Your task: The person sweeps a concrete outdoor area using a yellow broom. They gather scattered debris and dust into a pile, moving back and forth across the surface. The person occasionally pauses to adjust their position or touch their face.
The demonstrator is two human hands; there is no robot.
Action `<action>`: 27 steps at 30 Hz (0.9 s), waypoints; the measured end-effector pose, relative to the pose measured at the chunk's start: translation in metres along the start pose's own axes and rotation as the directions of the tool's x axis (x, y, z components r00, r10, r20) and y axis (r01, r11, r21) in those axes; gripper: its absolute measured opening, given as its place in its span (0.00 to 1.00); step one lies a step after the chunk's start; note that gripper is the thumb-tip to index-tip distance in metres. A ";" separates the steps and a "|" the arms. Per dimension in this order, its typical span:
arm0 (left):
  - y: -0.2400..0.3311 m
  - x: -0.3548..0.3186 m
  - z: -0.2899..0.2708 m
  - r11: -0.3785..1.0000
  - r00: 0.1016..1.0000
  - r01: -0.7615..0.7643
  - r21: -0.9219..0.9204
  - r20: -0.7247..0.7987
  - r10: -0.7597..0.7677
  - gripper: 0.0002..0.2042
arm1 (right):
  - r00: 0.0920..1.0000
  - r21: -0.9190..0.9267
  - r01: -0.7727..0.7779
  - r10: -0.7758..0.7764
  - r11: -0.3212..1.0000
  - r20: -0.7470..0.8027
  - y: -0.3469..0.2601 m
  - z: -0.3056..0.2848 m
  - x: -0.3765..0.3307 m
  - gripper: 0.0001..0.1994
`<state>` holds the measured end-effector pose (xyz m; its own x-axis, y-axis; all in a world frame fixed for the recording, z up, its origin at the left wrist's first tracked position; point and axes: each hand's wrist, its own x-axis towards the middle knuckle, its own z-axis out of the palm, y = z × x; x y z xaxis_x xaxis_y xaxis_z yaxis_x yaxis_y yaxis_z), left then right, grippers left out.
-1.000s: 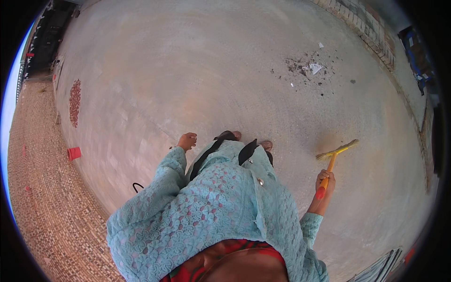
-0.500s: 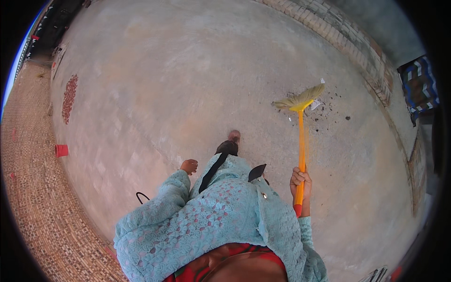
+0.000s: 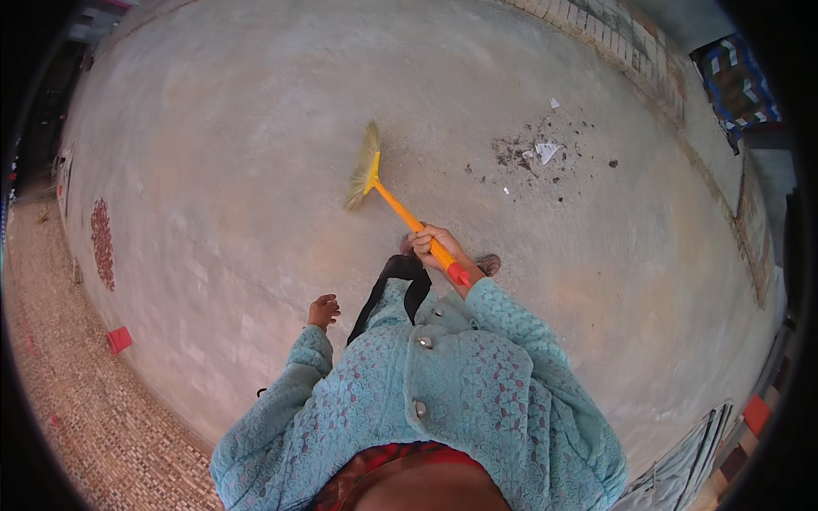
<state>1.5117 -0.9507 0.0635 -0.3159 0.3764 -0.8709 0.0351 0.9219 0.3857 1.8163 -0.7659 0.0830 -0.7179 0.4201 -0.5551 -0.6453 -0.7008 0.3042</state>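
My right hand [image 3: 433, 247] grips the orange handle of a broom [image 3: 394, 203] near its red end. The straw head [image 3: 363, 167] rests on the concrete floor ahead of me, a little to my left. A pile of dirt and paper scraps [image 3: 538, 153] lies on the floor to the right of the broom. My left hand [image 3: 323, 311] hangs loose at my side, fingers curled and holding nothing. I wear a light blue lace top with buttons.
The concrete floor [image 3: 256, 128] spreads ahead. A low brick wall [image 3: 635, 51] runs along the far right. A small red block [image 3: 118, 340] and a dark red patch [image 3: 101, 244] lie at the left beside a brick-paved strip [image 3: 77, 409].
The broom has swung from my right side across to my left front, away from the dirt pile. My view has turned, and the left hand has stayed at my side.
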 end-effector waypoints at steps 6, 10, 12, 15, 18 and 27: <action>-0.020 -0.011 -0.010 1.000 0.999 0.017 0.011 0.043 -0.017 0.13 | 0.981 0.352 0.190 -0.190 0.917 -0.035 -0.079 -0.067 -0.084 0.06; 0.020 -0.013 0.031 0.973 0.997 0.074 0.217 0.010 -0.078 0.11 | 0.909 0.601 0.329 -0.417 0.728 0.008 -0.098 -0.121 -0.205 0.09; 0.053 -0.005 0.053 0.977 0.999 -0.001 0.213 0.034 -0.006 0.12 | 0.845 0.600 0.443 -0.535 0.666 -0.029 -0.102 -0.140 -0.257 0.09; 0.107 -0.001 0.089 0.972 0.985 -0.142 0.189 0.122 0.120 0.14 | 0.732 0.543 0.602 -0.676 0.585 -0.083 -0.113 -0.164 -0.324 0.09; 0.131 0.001 0.109 0.958 0.964 -0.222 0.179 0.186 0.189 0.15 | 0.681 0.523 0.641 -0.730 0.562 -0.050 -0.133 -0.190 -0.364 0.07; 0.098 0.002 0.099 0.974 0.985 -0.128 0.185 0.138 0.103 0.14 | 0.571 0.301 0.798 -0.816 0.523 -0.096 -0.061 -0.084 -0.338 0.03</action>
<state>1.6081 -0.8506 0.0692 -0.1769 0.4787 -0.8600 0.2502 0.8669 0.4311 2.1198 -0.9138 0.1867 0.1417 0.7558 -0.6393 -0.9885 0.1421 -0.0511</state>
